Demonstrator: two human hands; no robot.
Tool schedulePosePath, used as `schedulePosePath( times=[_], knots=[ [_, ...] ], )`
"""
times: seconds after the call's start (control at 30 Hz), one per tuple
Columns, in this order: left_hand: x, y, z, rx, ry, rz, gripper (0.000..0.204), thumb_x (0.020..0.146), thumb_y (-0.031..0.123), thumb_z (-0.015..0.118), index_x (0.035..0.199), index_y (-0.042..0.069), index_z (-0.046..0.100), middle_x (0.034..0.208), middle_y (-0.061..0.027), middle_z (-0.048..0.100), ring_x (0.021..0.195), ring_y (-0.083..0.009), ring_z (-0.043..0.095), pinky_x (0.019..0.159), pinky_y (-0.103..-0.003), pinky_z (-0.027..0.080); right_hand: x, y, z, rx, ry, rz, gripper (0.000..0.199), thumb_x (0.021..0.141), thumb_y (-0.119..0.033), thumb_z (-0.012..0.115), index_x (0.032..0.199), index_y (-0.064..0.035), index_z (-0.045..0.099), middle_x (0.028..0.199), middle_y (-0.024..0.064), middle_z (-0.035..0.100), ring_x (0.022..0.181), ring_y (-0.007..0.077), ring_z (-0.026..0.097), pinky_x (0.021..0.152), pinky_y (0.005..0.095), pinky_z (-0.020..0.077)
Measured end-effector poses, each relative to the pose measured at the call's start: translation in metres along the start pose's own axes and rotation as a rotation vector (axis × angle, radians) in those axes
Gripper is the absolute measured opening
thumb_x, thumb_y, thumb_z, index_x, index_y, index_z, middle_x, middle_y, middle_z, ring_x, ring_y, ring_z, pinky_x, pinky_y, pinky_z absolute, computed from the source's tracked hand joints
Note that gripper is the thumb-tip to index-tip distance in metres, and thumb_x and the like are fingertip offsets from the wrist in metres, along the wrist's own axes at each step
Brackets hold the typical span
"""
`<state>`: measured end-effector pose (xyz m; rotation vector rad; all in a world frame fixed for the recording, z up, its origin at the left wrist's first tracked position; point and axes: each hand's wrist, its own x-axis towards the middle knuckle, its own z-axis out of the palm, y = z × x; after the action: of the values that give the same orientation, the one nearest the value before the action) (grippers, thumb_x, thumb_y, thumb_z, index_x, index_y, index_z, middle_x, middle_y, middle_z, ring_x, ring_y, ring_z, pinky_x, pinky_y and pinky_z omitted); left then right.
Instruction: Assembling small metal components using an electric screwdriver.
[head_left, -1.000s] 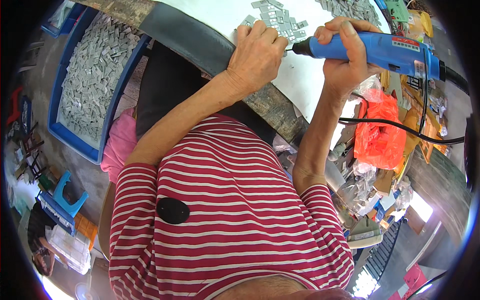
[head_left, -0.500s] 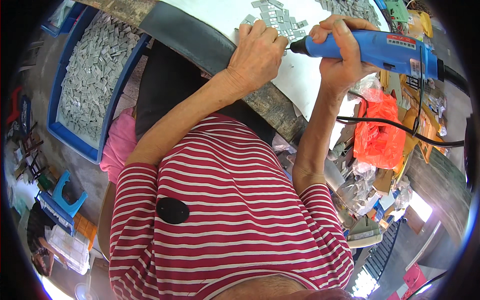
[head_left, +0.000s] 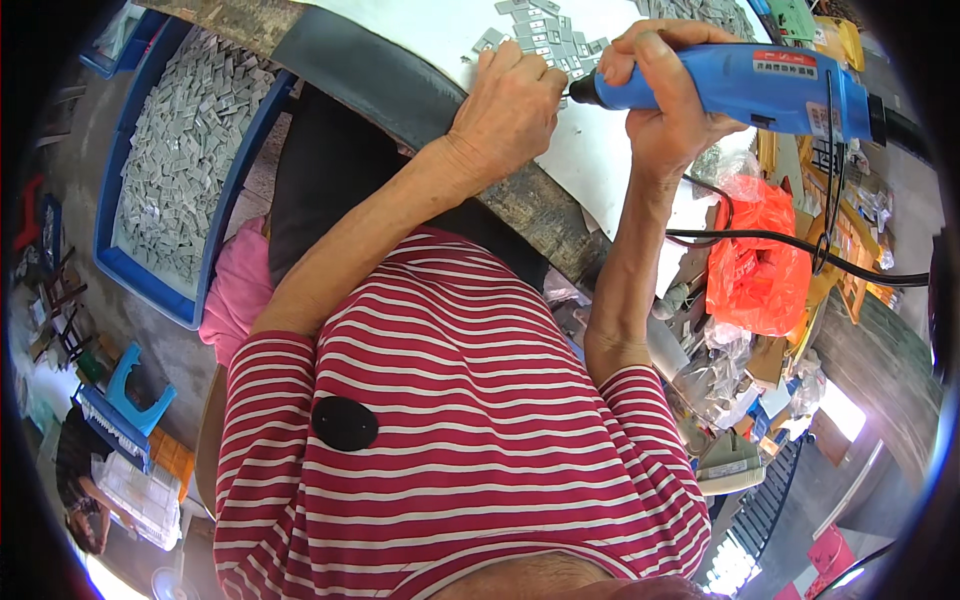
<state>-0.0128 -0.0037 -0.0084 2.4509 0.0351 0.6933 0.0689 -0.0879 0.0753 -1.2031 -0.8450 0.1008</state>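
Note:
My right hand (head_left: 668, 105) is wrapped round a blue electric screwdriver (head_left: 775, 85), held nearly level with its black nose toward the left. The screwdriver's tip reaches the fingers of my left hand (head_left: 508, 110), which are closed just over the white sheet (head_left: 585, 150) on the bench. Whatever those fingers pinch is hidden behind them. Right beyond my left hand lies a loose group of small flat grey pieces (head_left: 545, 32), several with a pale rectangle and dark mark.
A blue crate (head_left: 112, 235) full of similar grey pieces stands at the left. More pieces (head_left: 705, 12) lie at the far right of the sheet. A black cable (head_left: 770, 240) runs past a red plastic bag (head_left: 760, 270). Dark padding (head_left: 375, 75) covers part of the bench edge.
The screwdriver and my right hand have shifted slightly left and farther away, the rear end rising in view. My left hand has moved a little left, still closed.

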Motion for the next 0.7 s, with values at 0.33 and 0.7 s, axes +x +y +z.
schedulePosePath(
  times=[0.33, 0.7],
  knots=[
    [0.000, -0.001, 0.004, -0.129, 0.108, 0.005, 0.012, 0.066, 0.001, 0.061, 0.075, 0.003, 0.055, 0.072, -0.0095, 0.052, 0.071, -0.0283, 0.047, 0.066, -0.038, 0.038, -0.001, -0.001, 0.008, 0.057, 0.032, 0.015, 0.007, 0.069, 0.004, 0.054, 0.073, 0.0068, 0.049, 0.062, 0.0177, 0.055, 0.046, 0.0185, 0.051, 0.047, 0.0299, 0.0464],
    [-0.002, -0.001, 0.001, -0.053, 0.000, 0.006, 0.015, 0.067, 0.009, 0.060, 0.081, 0.003, 0.062, 0.080, -0.0072, 0.055, 0.083, -0.0242, 0.047, 0.073, -0.035, 0.039, -0.003, 0.000, 0.002, 0.056, -0.105, 0.031, 0.014, 0.072, 0.004, 0.052, 0.084, 0.0053, 0.047, 0.067, 0.0183, 0.054, 0.050, 0.0180, 0.051, 0.051, 0.0319, 0.0465]
  ],
)
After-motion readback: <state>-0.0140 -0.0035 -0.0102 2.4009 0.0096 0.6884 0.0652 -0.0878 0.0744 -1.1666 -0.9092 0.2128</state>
